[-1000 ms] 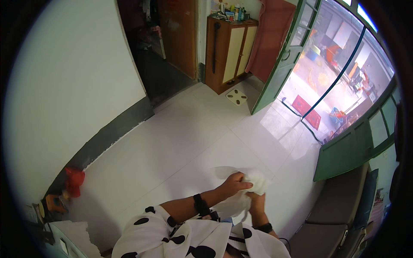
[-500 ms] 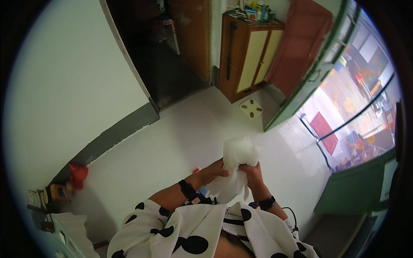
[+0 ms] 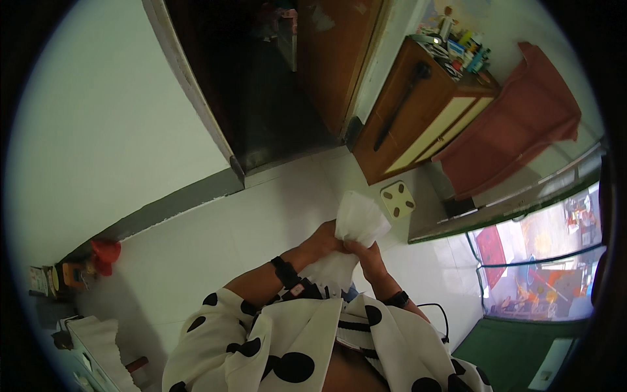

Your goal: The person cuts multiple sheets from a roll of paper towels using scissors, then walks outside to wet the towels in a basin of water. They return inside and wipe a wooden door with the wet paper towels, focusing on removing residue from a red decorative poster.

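Note:
A thin, white, see-through plastic bag [image 3: 360, 219] is bunched up in front of my body, gathered at its middle. My left hand [image 3: 322, 242] grips its gathered part from the left side. From the right, my right hand [image 3: 367, 256] closes on the same bunched part, and the two hands touch or nearly touch there. Above the hands the bag fans out, while loose folds [image 3: 333, 269] hang below them toward my spotted shirt. Whether anything lies inside the bag I cannot tell.
A pale bathroom scale [image 3: 397, 200] lies on the tiled floor near a wooden cabinet [image 3: 418, 108] topped with bottles. A reddish cloth [image 3: 513, 124] hangs beside it. A dark doorway opens ahead; a green door stands at right. A red bag [image 3: 104, 256] is by the left wall.
The view has turned toward the right doorway side. My hands have come closer together on the bag, and it is gathered more tightly between them.

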Action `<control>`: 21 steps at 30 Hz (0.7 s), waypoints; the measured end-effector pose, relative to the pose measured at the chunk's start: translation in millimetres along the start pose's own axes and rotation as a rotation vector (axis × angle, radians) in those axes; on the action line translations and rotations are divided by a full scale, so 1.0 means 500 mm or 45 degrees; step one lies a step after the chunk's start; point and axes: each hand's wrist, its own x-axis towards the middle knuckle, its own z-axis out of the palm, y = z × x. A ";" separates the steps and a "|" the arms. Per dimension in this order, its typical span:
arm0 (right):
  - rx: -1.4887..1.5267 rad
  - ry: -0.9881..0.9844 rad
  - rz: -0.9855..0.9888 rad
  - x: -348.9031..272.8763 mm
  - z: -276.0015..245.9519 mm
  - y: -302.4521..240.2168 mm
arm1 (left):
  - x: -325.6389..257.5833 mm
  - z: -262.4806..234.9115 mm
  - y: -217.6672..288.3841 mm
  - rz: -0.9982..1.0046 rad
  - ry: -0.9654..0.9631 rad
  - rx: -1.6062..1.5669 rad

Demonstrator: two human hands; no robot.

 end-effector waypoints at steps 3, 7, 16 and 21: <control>-0.144 -0.214 0.007 0.146 -0.005 -0.043 | 0.061 -0.127 0.001 -0.063 0.129 -0.116; -0.152 -0.303 0.056 0.381 -0.035 -0.110 | 0.114 -0.321 0.022 -0.011 0.408 -0.280; -0.435 -0.392 0.326 0.979 -0.076 -0.271 | 0.199 -0.574 0.106 -0.177 1.262 -0.291; -0.534 -0.459 0.244 1.277 -0.028 -0.356 | 0.237 -0.666 0.112 -0.252 1.368 -0.203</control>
